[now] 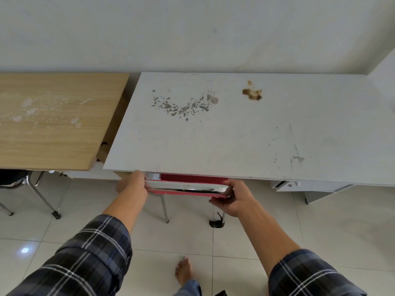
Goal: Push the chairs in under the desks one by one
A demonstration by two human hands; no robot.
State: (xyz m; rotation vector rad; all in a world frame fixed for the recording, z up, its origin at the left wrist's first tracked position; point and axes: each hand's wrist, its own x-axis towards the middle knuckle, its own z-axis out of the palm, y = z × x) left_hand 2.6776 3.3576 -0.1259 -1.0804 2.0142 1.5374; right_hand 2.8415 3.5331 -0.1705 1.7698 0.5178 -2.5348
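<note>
A red chair (188, 190) with a chrome top rail and metal legs stands at the front edge of the white desk (235, 135); most of its seat is hidden beneath the desktop. My left hand (132, 184) grips the left end of the chair's back rail. My right hand (233, 197) grips the right end. Both arms reach forward in plaid sleeves. A second chair (23, 182), black with chrome legs, sits partly beneath the wooden desk (53, 120) at the far left.
The white desk is stained and chipped, and it touches the back wall. A white drawer unit (303, 188) hangs under its right side. My bare foot (183, 272) stands on the tiled floor behind the chair. A black scrap lies by the chair's right leg.
</note>
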